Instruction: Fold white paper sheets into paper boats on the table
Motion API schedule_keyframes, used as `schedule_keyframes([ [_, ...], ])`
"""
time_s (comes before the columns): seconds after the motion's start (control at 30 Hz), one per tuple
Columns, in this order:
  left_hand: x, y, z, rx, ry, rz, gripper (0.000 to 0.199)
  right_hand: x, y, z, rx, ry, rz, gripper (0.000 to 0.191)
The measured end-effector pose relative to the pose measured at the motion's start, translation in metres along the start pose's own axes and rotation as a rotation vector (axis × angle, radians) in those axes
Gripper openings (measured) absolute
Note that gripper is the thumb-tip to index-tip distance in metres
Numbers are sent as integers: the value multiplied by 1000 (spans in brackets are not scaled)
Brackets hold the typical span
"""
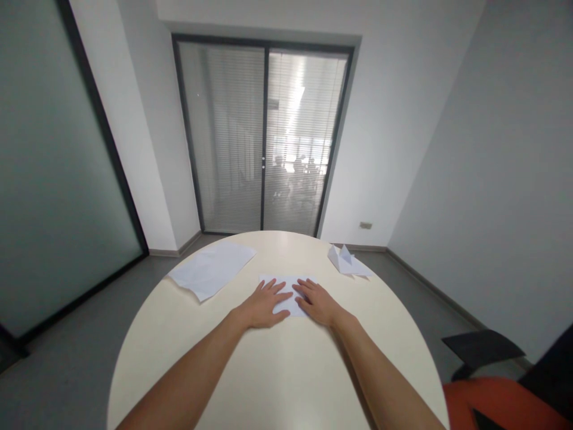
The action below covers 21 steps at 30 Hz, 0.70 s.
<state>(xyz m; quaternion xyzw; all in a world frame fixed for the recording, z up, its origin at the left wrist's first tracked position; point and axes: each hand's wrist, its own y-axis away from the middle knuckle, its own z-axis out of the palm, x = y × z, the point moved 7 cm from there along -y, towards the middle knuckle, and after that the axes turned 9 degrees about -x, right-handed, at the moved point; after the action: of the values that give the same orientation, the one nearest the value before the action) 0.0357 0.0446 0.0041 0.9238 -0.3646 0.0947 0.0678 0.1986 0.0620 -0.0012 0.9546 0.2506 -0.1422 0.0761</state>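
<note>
A small white sheet of paper (293,307) lies flat on the round cream table (277,370), partly covered by both hands. My left hand (265,304) rests on its left part with the fingers spread. On its right part lies my right hand (317,301), fingers also apart and pointing forward. Neither hand grips anything. Whether the paper has folds under the palms is hidden.
Larger white paper (212,269) lies at the table's far left edge. Folded white paper pieces (347,263) with upright points sit at the far right edge. A chair with an orange-red seat (501,403) and black armrest (483,349) stands at the right.
</note>
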Motion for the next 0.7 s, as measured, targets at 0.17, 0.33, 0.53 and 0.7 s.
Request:
schedule_keyframes([
  [0.17,-2,-1,3,-25,20,-20,66,0,2,-3,24,15,44,50],
  [0.33,-5,-4,4,-21,35,-35,69,-15,0,-1,43,-13,-144,55],
  [0.53,-5,-2,0,11,53,-29,67,-14,2,-2,30,-73,-199,66],
  [0.7,-8,-1,-6,93,77,-37,62,-4,6,-4,-25,-126,-176,83],
])
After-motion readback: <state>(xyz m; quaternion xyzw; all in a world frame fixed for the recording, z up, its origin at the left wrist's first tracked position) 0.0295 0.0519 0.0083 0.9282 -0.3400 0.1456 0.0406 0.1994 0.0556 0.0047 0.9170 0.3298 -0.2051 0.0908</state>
